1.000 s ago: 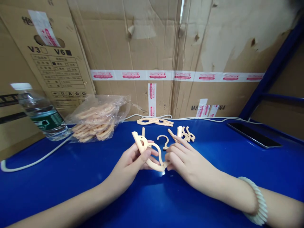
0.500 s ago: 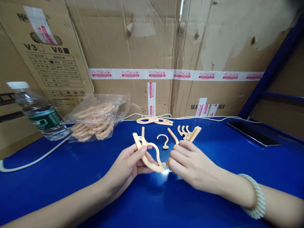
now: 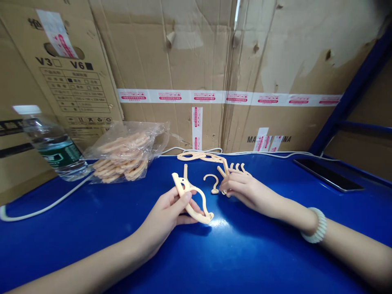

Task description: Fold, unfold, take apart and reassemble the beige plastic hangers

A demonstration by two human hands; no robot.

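Observation:
My left hand (image 3: 176, 208) grips a cream plastic hanger arm (image 3: 200, 214), curved and with a looped inner bar, tilted above the blue table. To the right, my right hand (image 3: 245, 190) is closed on another cream hanger piece (image 3: 226, 166), whose narrow end sticks up past the fingers; the hand hides the rest. A loose hanger hook (image 3: 212, 183) lies just left of those fingers. Several more hooks (image 3: 238, 167) show behind the right hand, partly covered. Behind the left hand's piece, a straight cream part (image 3: 185, 172) lies on the table.
Joined hanger parts (image 3: 200, 156) lie at the back by a white cable (image 3: 269, 153). A clear bag of hanger pieces (image 3: 125, 153) and a water bottle (image 3: 58, 147) stand left. A phone (image 3: 327, 174) lies right. Cardboard boxes (image 3: 171, 61) wall the back of the blue table (image 3: 245, 253).
My right hand has moved away from the left hand's piece, back toward the loose parts, and its hanger piece has turned and shifted left. My left hand keeps its grip almost unmoved.

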